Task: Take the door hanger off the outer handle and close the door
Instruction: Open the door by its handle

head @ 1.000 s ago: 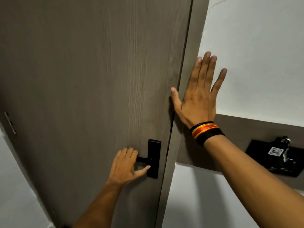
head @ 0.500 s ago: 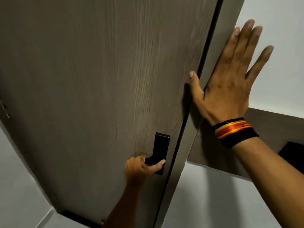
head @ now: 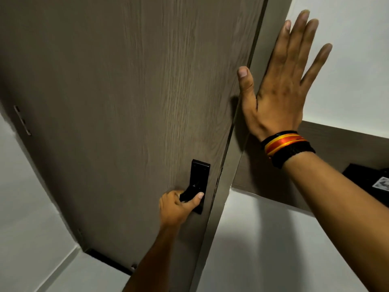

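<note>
Brown wood-grain door [head: 126, 102] fills the left and centre of view, its latch edge sitting against the grey frame [head: 229, 178] with only a thin dark seam left between them. Left hand [head: 175, 209] is low near the bottom centre, fingers curled tight round the black lever handle [head: 190, 193] below its black backplate [head: 200, 173], thumb laid over the top. One second ago those fingers rested loosely on the lever with the thumb out; now it is a full closed grip and the lever looks tilted down. Right hand [head: 277, 87] is flat and spread wide, holding nothing, palm on the frame and white wall [head: 347, 60] to the right, thumb touching the door edge. It has kept that bracing pose through all three frames; the view has just moved closer and tilted. A red, yellow and black thread band [head: 286, 146] is on that wrist.

Door hanger is not visible anywhere: not on this handle, not in either hand. Cannot tell where it ended up. This is the inside face, so the outer handle is hidden.

Judgement: closing step nearly finished; the door looks shut or all but shut. The remaining move is probably releasing the lever so the latch seats. Risk: the thumb by the seam could get pinched.
</note>
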